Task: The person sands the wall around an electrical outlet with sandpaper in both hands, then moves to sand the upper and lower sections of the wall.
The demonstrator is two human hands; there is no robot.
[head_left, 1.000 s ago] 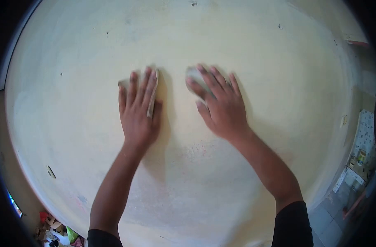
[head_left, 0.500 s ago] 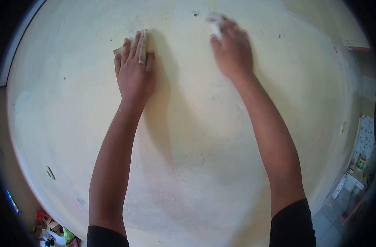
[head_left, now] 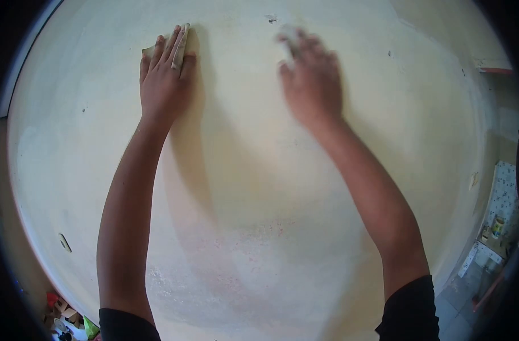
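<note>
High on the cream plaster wall [head_left: 259, 170], my left hand [head_left: 164, 79] pins folded grey sandpaper [head_left: 181, 38]; my blurred right hand [head_left: 311, 77] clasps a pale pad [head_left: 288, 37].

A pale folded sheet [head_left: 181, 41] lies flat against the wall [head_left: 259, 170], well left of the dark mark [head_left: 269, 19]; a smaller pale piece [head_left: 286, 35], blurred, sits just below-right of that mark

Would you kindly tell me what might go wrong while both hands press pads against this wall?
The left hand pins its folded pad with flat fingers only, so it may slip out. The right hand is motion-blurred, so its pale piece might skid and bare skin scrape the wall.
</note>
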